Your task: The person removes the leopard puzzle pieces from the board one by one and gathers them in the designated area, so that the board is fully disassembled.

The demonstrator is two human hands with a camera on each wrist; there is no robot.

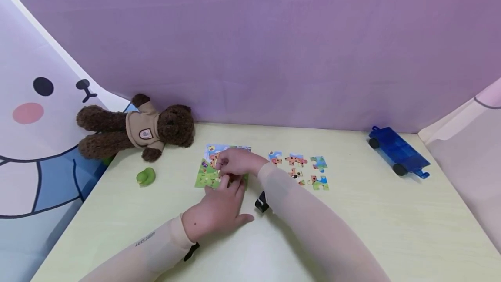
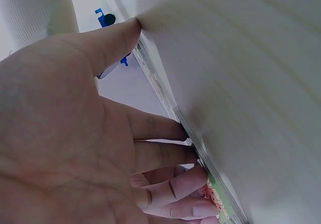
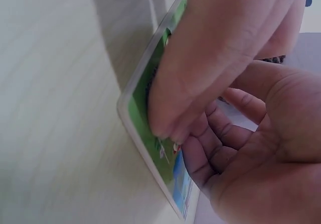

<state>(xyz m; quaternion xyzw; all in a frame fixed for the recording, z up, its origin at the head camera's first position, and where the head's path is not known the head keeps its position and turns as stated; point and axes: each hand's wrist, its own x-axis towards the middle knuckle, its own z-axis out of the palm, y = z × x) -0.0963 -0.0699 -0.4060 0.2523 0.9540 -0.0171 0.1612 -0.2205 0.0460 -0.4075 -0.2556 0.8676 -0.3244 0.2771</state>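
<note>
A colourful jigsaw puzzle board (image 1: 203, 179) lies flat on the table, partly covered by both hands. My left hand (image 1: 219, 210) rests its fairly straight fingers on the board's near part, with the thumb spread out to the right against the tabletop. Over the middle of the board is my right hand (image 1: 240, 161), its fingers curled down close to the picture. Whether a puzzle piece is between those fingertips is hidden. Loose puzzle pieces (image 1: 296, 160) lie in rows to the right of the board, some partly behind the right sleeve.
A brown teddy bear (image 1: 142, 132) in a beige shirt lies at the back left. In front of it sits a small green toy (image 1: 146, 176). Toward the back right stands a blue wheeled toy cart (image 1: 399, 151). A purple cloth (image 1: 274, 55) hangs behind the table.
</note>
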